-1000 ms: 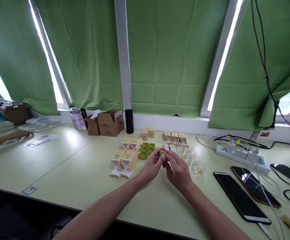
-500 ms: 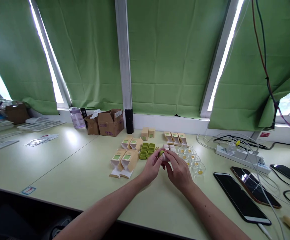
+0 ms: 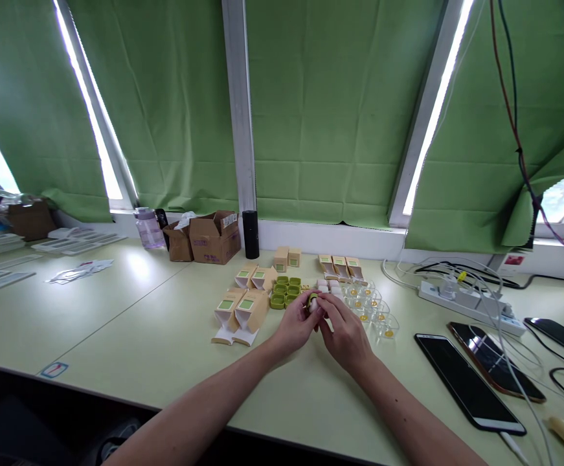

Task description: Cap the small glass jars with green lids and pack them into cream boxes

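Note:
My left hand [image 3: 295, 325] is closed around a small green container [image 3: 309, 300], like those on the table. A whitish piece [image 3: 313, 303] shows at its opening, and the fingertips of my right hand [image 3: 347, 331] are pinched against it. The fingers partly hide both pieces. Just behind my left hand stand several green square containers [image 3: 278, 300] in rows. Several pale pinkish-white blocks [image 3: 334, 286] lie beyond my right hand. To its right are several transparent cups [image 3: 388, 329] with yellow spots in their bottoms.
Opened kraft boxes [image 3: 251, 312] stand at the left, with more boxes [image 3: 340, 266] behind. Phones [image 3: 469, 382], a power strip [image 3: 466, 304] and cables lie to the right. A cardboard carton [image 3: 214, 238], a black cylinder [image 3: 251, 234] and a purple bottle [image 3: 148, 228] line the back.
The green container has turned between my hands, so more of its opening and the whitish piece shows. My right hand has shifted slightly left.

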A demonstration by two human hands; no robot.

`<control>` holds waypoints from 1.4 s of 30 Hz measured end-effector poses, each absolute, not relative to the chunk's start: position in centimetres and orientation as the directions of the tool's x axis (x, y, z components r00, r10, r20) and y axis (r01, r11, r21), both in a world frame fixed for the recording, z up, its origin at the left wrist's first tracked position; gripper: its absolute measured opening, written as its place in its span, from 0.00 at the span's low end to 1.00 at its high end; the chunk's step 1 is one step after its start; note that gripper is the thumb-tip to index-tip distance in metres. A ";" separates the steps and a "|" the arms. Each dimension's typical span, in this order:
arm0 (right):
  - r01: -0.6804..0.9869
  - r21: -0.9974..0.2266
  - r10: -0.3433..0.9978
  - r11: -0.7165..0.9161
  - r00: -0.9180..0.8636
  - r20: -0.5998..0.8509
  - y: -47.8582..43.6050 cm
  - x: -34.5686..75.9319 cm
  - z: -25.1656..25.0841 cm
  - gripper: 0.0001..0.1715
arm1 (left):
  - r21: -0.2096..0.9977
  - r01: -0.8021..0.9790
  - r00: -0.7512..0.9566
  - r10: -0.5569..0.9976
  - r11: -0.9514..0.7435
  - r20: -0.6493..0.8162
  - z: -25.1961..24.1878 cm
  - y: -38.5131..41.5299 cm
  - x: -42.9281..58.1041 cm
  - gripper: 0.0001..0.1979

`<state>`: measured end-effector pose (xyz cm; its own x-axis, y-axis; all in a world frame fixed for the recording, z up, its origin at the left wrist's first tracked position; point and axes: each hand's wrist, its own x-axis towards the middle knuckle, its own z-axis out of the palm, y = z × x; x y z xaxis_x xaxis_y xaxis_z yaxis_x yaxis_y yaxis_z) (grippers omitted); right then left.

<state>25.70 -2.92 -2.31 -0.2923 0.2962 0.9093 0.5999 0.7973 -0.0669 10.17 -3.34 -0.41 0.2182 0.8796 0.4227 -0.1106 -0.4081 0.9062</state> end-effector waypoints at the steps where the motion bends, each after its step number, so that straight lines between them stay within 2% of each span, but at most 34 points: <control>1: 0.603 -0.066 0.297 0.795 -0.292 0.909 -2.9 25.7 -2.3 0.22 | 0.904 -0.111 0.221 0.876 -0.414 0.428 -0.4 -3.4 10.2 0.31; 11: 0.629 -0.073 0.302 0.774 -0.266 0.915 -3.0 25.3 -2.2 0.22 | 0.891 -0.049 0.210 0.868 -0.451 0.451 0.0 -3.4 10.0 0.29; 18: 0.597 -0.106 0.321 0.795 -0.267 0.909 -2.9 25.4 -2.1 0.24 | 0.893 -0.058 0.197 0.872 -0.446 0.449 -0.3 -3.3 9.9 0.32; 21: 0.571 -0.127 0.343 0.811 -0.287 0.894 -3.0 25.4 -2.0 0.27 | 0.898 -0.046 0.179 0.881 -0.437 0.438 -0.6 -2.9 9.8 0.36; 24: 0.541 -0.192 0.388 0.819 -0.275 0.880 -3.1 25.4 -1.9 0.28 | 0.916 -0.059 0.187 0.897 -0.397 0.401 -0.8 -2.8 9.5 0.43; 27: 0.496 -0.285 0.438 0.820 -0.223 0.871 -3.2 25.5 -1.9 0.24 | 0.930 -0.075 0.201 0.908 -0.360 0.367 -0.6 -3.0 9.3 0.49; 30: 0.444 -0.409 0.515 0.797 -0.147 0.844 -3.2 25.6 -1.9 0.20 | 0.929 -0.092 0.208 0.906 -0.358 0.370 -0.2 -3.3 8.9 0.45; 33: 0.337 -0.589 0.638 0.734 -0.045 0.769 -3.0 25.6 -1.9 0.18 | 0.919 -0.082 0.150 0.906 -0.387 0.395 -0.1 -3.1 8.4 0.36; 37: 0.017 -0.784 0.784 0.620 0.026 0.620 -2.3 25.4 -1.7 0.23 | 0.869 0.091 0.040 0.874 -0.486 0.484 -0.4 -2.5 7.6 0.24; 39: -0.136 -0.836 0.845 0.531 0.017 0.534 -2.1 25.5 -1.5 0.27 | 0.791 0.235 0.045 0.819 -0.565 0.572 -0.4 -2.5 7.3 0.20; 42: -0.280 -0.881 0.917 0.382 -0.008 0.399 -1.8 25.7 -1.1 0.31 | 0.589 0.408 0.131 0.684 -0.697 0.718 -0.2 -2.8 7.1 0.20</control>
<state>25.69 -1.78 -1.11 -0.0077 0.9167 0.3995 -0.2799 0.3816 -0.8810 7.14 -2.80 -0.23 0.1314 0.6837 0.7179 0.4084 -0.6972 0.5892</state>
